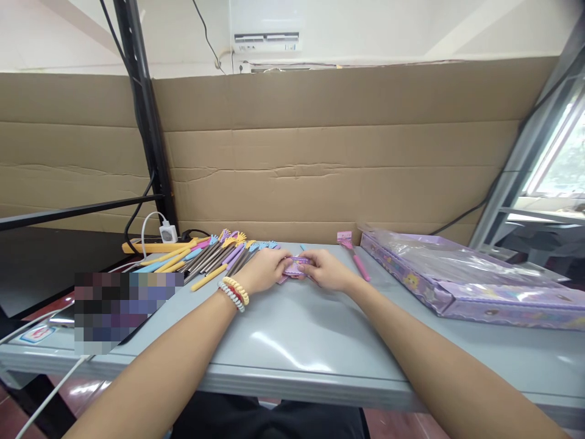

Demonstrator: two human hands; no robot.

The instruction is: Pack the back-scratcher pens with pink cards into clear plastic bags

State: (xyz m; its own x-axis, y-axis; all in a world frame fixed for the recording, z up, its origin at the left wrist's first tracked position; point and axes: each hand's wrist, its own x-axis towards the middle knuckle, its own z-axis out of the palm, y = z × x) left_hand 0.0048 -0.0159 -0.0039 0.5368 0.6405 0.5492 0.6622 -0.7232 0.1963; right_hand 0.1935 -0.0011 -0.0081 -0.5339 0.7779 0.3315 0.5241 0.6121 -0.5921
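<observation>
Both my hands meet at the far middle of the grey table (pixel 283 341). My left hand (pixel 265 270), with bead bracelets on its wrist, and my right hand (pixel 326 269) both pinch a small pink and purple packet (pixel 296 266) lying between them on the table. The fingers of both hands are curled closed on it. Just left of my left hand lies a pile of several telescopic back scratchers (pixel 214 253) with yellow, blue, pink and purple handles and small hand-shaped heads.
A single pink scratcher (pixel 354 255) lies right of my right hand. A large flat purple box (pixel 466 277) in plastic wrap fills the right side. A yellow power strip (pixel 155 246) with a white charger sits back left. Cardboard sheets wall the back.
</observation>
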